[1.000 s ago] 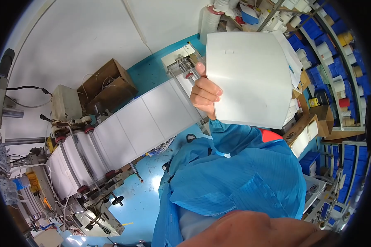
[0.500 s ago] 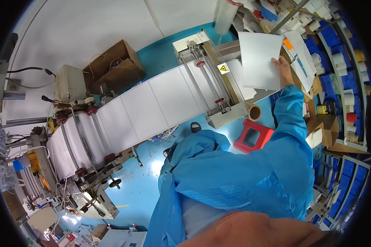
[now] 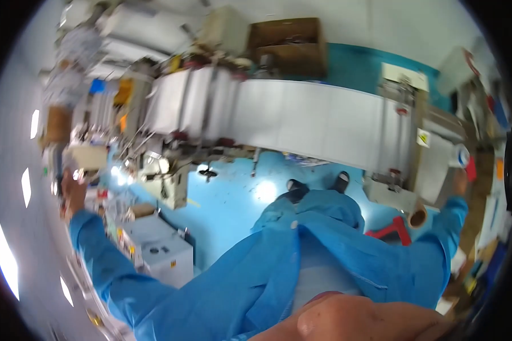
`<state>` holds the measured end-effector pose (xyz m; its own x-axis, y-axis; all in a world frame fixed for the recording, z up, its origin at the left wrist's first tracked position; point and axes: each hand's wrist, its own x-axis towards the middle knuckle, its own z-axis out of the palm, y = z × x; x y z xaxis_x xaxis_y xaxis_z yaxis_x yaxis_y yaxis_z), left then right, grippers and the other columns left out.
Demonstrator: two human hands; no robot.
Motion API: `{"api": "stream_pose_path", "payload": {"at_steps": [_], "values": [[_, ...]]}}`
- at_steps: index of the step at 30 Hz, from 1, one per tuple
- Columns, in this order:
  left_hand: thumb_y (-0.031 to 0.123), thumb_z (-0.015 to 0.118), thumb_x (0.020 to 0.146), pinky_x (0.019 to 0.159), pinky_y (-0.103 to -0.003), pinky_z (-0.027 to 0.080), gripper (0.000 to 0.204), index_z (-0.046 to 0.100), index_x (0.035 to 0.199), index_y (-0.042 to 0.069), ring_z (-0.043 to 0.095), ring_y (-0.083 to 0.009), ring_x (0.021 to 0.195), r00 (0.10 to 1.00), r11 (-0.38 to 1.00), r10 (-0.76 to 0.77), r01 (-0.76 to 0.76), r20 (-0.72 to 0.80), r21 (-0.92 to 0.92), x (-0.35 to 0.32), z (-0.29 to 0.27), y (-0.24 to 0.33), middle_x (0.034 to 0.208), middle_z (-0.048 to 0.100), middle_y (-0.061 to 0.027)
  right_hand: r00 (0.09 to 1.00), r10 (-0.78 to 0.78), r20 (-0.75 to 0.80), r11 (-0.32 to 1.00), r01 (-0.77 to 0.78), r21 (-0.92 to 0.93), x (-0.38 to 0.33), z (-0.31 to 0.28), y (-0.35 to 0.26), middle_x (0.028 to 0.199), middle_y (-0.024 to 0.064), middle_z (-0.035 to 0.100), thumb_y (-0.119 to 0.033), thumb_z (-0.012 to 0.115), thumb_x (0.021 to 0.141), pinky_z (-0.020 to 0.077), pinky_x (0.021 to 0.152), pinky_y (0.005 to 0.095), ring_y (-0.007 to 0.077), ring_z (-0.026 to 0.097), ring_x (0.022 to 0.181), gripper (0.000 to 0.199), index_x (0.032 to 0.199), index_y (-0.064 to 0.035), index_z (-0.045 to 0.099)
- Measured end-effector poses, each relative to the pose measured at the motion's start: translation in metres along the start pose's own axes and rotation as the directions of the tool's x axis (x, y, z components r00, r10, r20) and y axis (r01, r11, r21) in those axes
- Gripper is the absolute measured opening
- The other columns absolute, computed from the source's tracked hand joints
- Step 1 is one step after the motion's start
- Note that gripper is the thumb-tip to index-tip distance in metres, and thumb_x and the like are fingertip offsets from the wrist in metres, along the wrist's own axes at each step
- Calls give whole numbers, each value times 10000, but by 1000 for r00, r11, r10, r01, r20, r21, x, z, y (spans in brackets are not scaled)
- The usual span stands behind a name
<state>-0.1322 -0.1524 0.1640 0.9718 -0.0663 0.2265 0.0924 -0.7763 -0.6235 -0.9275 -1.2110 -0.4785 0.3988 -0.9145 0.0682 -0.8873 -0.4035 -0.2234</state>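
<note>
My left hand (image 3: 73,192) is raised at the far left, beside the cluttered equipment. Motion blur smears its fingers, so its grip does not show. At the far right, my right hand (image 3: 459,183) is by the pale sheets (image 3: 435,165) at the machine's right end. Its fingers are blurred too, and whether it touches a sheet I cannot tell. Just beyond it is a white roll with a bluish centre (image 3: 461,156). Between my hands, a wide white web (image 3: 307,116) runs across the machine's rollers.
A cardboard box (image 3: 287,34) stands behind the machine. Near its right end are a brown cardboard tube (image 3: 417,216) and a red plastic stool (image 3: 398,230). A white cabinet (image 3: 159,250) stands at lower left. My feet are on the blue floor (image 3: 227,210).
My view has swung left, so the machine sits further right. My left hand has come into view. The sheet my right hand held up is no longer raised, and that hand is lower.
</note>
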Motion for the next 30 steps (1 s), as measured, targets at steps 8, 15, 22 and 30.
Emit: {"api": "stream_pose_path", "payload": {"at_steps": [8,15,22,30], "values": [[139,506,873,1090,-420,316,611,277,1429,27,355,-376,1319,968,985,-81,41,-238,-168,2,-75,-18,1430,369,-230,963,36,269,358,-263,896,9,-72,-177,1203,56,579,-276,550,959,444,909,288,153,557,1086,406,1291,-45,523],[327,541,869,804,-489,440,341,544,1162,153,628,-321,971,843,991,-136,121,-521,-63,33,-16,-38,1023,633,-143,901,-415,124,461,91,883,-84,-243,-489,1097,68,616,-252,541,964,446,866,266,129,571,977,360,1240,-21,541],[452,591,844,791,-515,483,459,516,1187,157,607,-422,967,865,975,-205,139,-459,-172,24,6,-143,1046,642,-209,523,-843,122,252,185,950,-247,-246,-775,1007,63,627,-155,589,912,461,868,285,133,584,950,314,1189,-16,538],[516,625,813,788,-444,493,559,601,1131,57,643,-367,937,830,931,-232,39,-508,-362,26,26,-211,1010,665,-205,89,-995,51,79,349,934,-405,-250,-1018,1055,105,643,-196,642,881,487,864,327,178,613,988,389,1214,-24,538]]}}
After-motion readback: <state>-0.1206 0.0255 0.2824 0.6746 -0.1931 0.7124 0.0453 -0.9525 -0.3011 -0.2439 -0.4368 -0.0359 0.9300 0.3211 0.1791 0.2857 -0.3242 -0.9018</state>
